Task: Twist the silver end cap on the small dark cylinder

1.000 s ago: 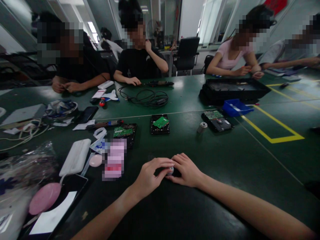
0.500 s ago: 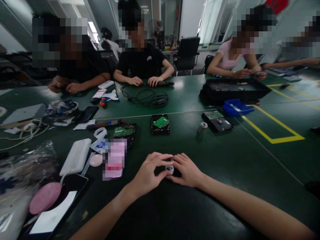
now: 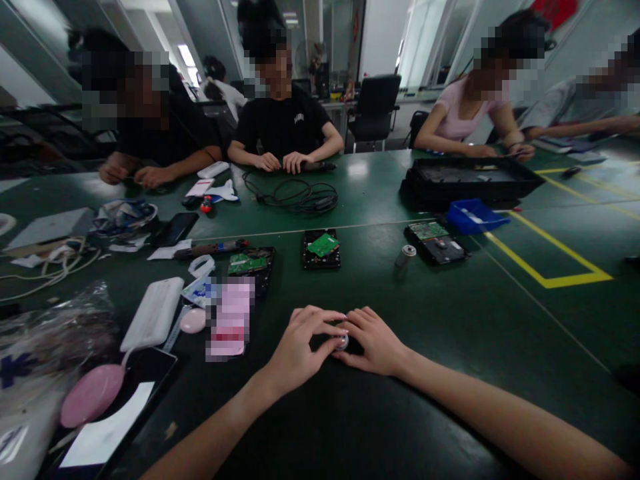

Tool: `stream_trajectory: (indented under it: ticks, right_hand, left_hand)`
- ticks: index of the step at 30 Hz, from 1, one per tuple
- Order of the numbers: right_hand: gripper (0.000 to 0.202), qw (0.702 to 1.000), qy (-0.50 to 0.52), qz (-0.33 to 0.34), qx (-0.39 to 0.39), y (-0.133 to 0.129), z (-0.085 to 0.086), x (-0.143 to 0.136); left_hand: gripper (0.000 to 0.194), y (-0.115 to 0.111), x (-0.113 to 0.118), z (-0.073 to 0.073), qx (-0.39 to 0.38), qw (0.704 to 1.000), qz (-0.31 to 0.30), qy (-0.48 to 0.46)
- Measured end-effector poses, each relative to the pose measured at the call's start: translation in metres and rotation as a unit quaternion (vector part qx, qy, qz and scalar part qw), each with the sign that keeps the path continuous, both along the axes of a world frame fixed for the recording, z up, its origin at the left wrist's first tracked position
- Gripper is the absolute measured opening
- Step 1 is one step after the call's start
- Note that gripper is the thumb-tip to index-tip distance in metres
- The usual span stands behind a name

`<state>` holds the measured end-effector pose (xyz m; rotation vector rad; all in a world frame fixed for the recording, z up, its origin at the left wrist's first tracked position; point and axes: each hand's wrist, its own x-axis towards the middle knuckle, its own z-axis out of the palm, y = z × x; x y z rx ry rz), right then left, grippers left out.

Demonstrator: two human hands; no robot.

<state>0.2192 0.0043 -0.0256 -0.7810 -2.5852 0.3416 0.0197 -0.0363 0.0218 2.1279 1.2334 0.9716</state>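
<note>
A small round metal part (image 3: 342,342) sits between my two hands near the front of the green table (image 3: 450,373). My left hand (image 3: 305,343) pinches it with thumb and forefinger from the left. On the other side, my right hand (image 3: 373,341) closes its fingers around it, thumb low against the tabletop. The fingertips of both hands nearly meet and cover much of the part. Beyond them lie a hard drive with a loose green circuit board (image 3: 323,245) and a metal cylinder (image 3: 407,253).
Further hard drives (image 3: 443,243), a blue tray (image 3: 475,217) and a black bin (image 3: 470,177) are at the right. Left are an electric screwdriver (image 3: 213,249), a pink phone (image 3: 231,320), a white power bank (image 3: 153,312) and a plastic bag (image 3: 75,320). People sit across the table.
The metal part has turned slightly between my fingers, and its holed face no longer shows. My hands stay nearly in place. Across the table, people's hands have shifted a little.
</note>
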Motion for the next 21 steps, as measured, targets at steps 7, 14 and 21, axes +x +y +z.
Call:
stream_trajectory:
  ticks: [7,14,21]
  right_hand:
    - [0.04,1.0,-0.008,0.002,-0.009,0.0,0.003,0.001]
    - [0.038,0.999,-0.004,-0.002,-0.038,-0.001,0.007,0.001]
    - [0.036,0.999,-0.005,-0.003,-0.047,-0.001,0.007,0.001]
  left_hand:
    - [0.013,0.013,-0.014,-0.002,0.006,0.997,0.041,-0.071]
    - [0.03,0.038,-0.049,-0.01,-0.146,0.986,0.072,0.02]
    - [0.038,0.039,-0.054,-0.017,-0.155,0.983,0.084,0.05]
